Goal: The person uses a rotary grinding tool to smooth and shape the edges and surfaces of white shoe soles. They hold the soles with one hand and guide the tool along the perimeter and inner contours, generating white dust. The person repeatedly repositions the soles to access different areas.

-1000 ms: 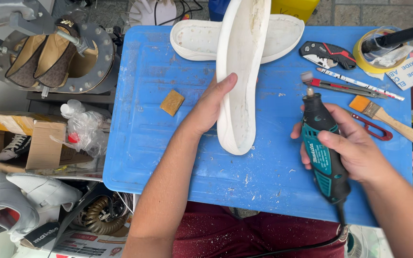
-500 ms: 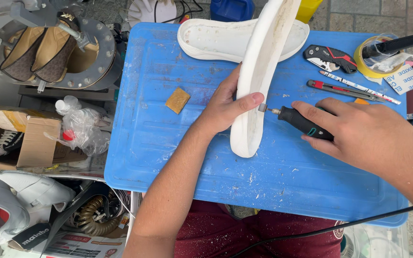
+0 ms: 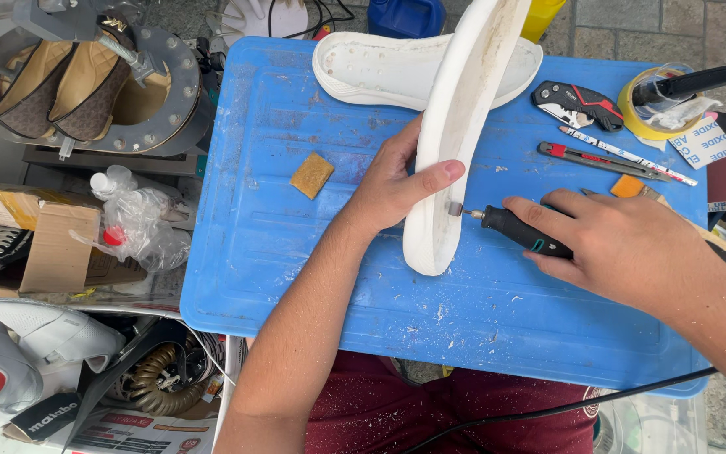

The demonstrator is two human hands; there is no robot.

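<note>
The left hand [image 3: 392,189] is wrapped round a white sole [image 3: 460,126] stood on its edge on the blue board [image 3: 296,269] — thumb laid across the near face, fingers hidden behind it, a firm grip. The sole runs from the near middle of the board away to the far edge, leaning a little to the right. The right hand [image 3: 623,244] is closed round a dark rotary tool [image 3: 518,231], held level like a pen, its small tip touching the sole's right side just below the thumb. White dust and shavings speckle the board near the hands.

A second sole [image 3: 380,71] lies flat at the far edge, partly behind the upright one. To the left of the hand sits a small tan block [image 3: 312,174]. On the far right of the board — a folding knife [image 3: 577,102], a pencil [image 3: 628,155], a red cutter [image 3: 602,160] and a tape roll [image 3: 661,113]. Off the board's left side, brown shoes [image 3: 52,84] sit in a round metal press, with a cardboard box [image 3: 52,244] nearer.
</note>
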